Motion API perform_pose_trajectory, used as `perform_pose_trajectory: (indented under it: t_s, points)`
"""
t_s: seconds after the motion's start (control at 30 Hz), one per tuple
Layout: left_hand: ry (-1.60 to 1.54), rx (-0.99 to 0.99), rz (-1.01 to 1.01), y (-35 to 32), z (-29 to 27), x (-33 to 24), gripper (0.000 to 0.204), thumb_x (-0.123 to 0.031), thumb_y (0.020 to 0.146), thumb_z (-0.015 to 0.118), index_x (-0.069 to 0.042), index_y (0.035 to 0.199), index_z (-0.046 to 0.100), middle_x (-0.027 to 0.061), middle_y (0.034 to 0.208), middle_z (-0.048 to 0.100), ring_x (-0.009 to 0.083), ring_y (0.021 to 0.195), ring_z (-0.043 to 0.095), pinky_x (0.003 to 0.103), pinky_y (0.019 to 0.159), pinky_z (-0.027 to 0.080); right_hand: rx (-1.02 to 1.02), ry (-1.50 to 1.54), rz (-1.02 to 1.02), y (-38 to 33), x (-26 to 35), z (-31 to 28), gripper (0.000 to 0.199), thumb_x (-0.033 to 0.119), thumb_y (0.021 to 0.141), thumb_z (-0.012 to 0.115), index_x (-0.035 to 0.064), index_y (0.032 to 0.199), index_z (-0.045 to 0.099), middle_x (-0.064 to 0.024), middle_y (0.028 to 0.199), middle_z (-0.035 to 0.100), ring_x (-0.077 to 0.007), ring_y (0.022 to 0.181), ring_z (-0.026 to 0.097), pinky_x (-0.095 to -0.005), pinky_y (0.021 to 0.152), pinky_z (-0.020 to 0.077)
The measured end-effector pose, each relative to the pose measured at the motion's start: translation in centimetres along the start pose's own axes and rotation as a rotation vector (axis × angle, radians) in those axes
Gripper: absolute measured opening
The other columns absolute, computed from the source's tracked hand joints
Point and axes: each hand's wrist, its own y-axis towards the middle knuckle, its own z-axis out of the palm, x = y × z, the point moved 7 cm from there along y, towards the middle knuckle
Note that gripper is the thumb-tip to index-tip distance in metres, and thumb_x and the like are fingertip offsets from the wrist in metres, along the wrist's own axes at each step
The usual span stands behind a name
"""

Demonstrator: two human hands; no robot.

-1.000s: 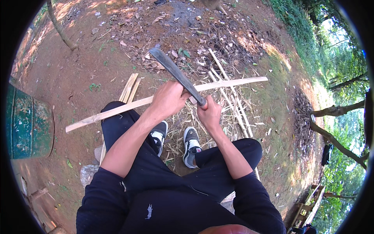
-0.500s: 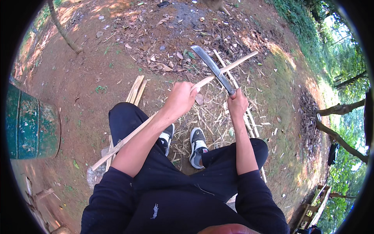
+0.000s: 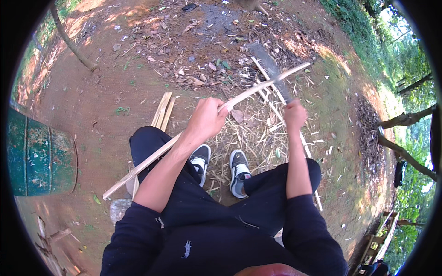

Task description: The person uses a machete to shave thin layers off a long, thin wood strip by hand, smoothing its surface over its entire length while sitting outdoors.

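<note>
A long pale wooden strip (image 3: 248, 93), perhaps split bamboo, runs slantwise across my lap, its far end up to the right. My left hand (image 3: 206, 120) is closed round it near the middle, and its near end passes under my left forearm. In my right hand (image 3: 295, 114) is the handle of a machete (image 3: 277, 76). Its blade, smeared by motion, crosses the strip toward the strip's far end. Whether the edge touches the wood I cannot tell. Beneath lie pale shavings (image 3: 258, 133) and several finished-looking thin strips (image 3: 307, 146) by my right knee.
More wooden strips (image 3: 164, 110) lie beyond my left knee. A green metal drum (image 3: 41, 154) stands at the left. A thin trunk (image 3: 73, 41) rises at the far left, and branches (image 3: 407, 120) reach in from the right. Dry leaves (image 3: 198, 80) cover the ground ahead.
My right hand has moved right with the machete, and the blade has slid along the strip toward its far end. My left hand keeps its hold, having shifted slightly left.
</note>
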Motion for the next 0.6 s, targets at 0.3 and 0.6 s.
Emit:
perform_pose_trajectory:
  t_s: [0.3,0.6]
  points:
    - [-0.044,0.005,-0.099,1.3,-1.1,1.7,0.024,-0.018,0.093,0.061,0.003,0.097,0.072,0.0146,0.071,0.068,0.0195,0.065,0.064,0.035,0.063,0.047,0.085,1.265,1.014,-1.3,-6.4,2.6,0.012,0.005,0.087,0.061,0.0073,0.09,0.049,0.0033,0.058,0.039,-0.0076,0.044,0.037,-0.023,0.04,0.0319]
    - [-0.4,0.144,-0.212,1.9,1.6,2.3,0.026,-0.009,0.1,0.048,0.007,0.117,0.06,0.0084,0.089,0.071,0.009,0.063,0.056,0.025,0.058,0.047,0.535,1.67,0.896,-6.0,10.0,1.4,0.043,0.037,0.097,0.062,-0.0023,0.113,0.059,0.0079,0.054,0.031,-0.0058,0.044,0.031,-0.0244,0.045,0.0307]
